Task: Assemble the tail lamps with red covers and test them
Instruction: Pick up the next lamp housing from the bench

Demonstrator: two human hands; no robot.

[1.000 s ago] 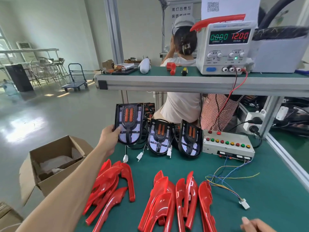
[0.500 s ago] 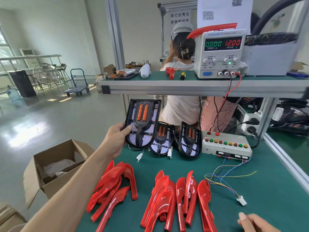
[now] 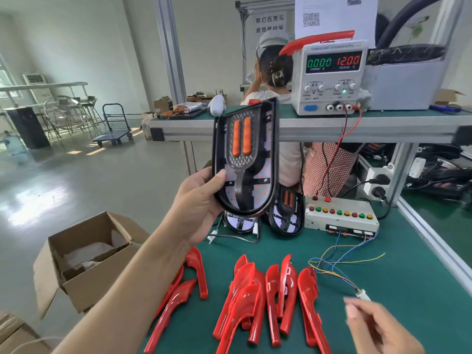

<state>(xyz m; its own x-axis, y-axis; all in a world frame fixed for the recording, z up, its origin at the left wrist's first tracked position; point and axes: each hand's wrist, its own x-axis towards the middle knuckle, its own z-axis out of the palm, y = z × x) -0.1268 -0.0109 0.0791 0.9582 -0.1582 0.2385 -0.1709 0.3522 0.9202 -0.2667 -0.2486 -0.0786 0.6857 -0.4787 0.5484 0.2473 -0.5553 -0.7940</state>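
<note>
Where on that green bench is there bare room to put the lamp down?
Bare mat lies right of the loose wires, toward the bench's edge rail. The front is crowded with red covers; the back with lamp housings and the button box.

Right hand (image 3: 375, 325) motion-blurred, cropped by lower edge; held tail lamp (image 3: 245, 159) hides most of middle lamp (image 3: 241, 222).

Held lamp (image 3: 245, 159) at 12 o'clock above covers (image 3: 255, 300); tester box (image 3: 339, 215) at 2; carton (image 3: 86, 254) at 9.
</note>
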